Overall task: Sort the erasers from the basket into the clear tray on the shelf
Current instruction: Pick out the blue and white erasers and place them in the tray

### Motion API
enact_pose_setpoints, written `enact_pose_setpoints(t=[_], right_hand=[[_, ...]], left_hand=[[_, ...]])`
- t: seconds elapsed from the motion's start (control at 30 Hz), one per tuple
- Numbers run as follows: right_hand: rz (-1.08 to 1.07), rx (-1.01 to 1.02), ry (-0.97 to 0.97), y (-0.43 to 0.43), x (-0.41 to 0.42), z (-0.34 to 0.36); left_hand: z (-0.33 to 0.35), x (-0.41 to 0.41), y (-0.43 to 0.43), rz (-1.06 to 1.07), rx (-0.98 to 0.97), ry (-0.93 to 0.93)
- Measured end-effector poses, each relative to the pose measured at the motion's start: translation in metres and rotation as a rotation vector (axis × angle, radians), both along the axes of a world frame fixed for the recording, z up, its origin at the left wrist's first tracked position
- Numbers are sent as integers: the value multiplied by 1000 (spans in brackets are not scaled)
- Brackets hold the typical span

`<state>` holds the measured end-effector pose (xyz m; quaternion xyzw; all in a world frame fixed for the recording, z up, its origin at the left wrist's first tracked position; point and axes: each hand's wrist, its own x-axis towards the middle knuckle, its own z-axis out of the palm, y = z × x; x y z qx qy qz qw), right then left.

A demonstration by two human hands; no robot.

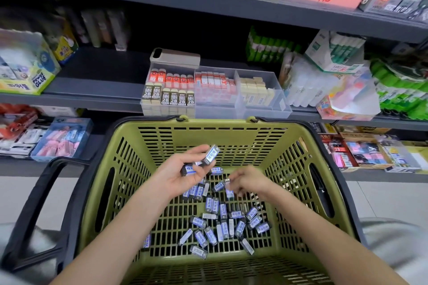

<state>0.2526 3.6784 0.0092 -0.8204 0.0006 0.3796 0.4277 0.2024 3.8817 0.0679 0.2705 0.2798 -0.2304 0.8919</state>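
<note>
An olive-green basket (234,122) fills the lower middle, with several small grey erasers in blue-and-white sleeves (222,222) scattered on its floor. My left hand (185,169) is palm up above them and holds a few erasers (211,154) between thumb and fingers. My right hand (249,181) hovers just to its right, fingers curled down, pinching one eraser (227,181). Behind the basket, on the grey shelf, stands the clear tray (261,112), its compartments holding orange, 2B and cream erasers.
A beige box (174,56) lies behind the tray. Glue boxes (25,69) sit left, glue sticks and bags (335,76) right. The basket's black handle (44,203) hangs down on the left. Lower shelves hold packaged stationery.
</note>
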Motion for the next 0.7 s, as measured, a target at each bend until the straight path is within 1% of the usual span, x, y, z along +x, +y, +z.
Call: enact_pose_setpoints(t=[0.1,0.17,0.23,0.3,0.37,0.43,0.5,0.6,0.7], right_hand=[[-106,302,-19,8,7,54],[-135,469,-98,16,10,88],[-152,596,-192,26,15,117],[-183,679,-258,37,21,140],[-200,697,-313,52,30,155],[-205,671,-354,69,40,163],[-216,627,-401,80,53,168],[-283,505,-476,79,76,172],[-242,356,-468,76,93,167]], left_hand=[[24,-2,14,68,-85,-128],[40,-2,26,142,-162,-219],[53,-1,39,208,-208,-295],[63,1,53,290,-222,-364],[73,4,66,373,-221,-420],[80,9,77,448,-194,-461],[86,16,85,500,-96,-471],[94,27,83,473,81,-513],[101,37,74,422,137,-526]])
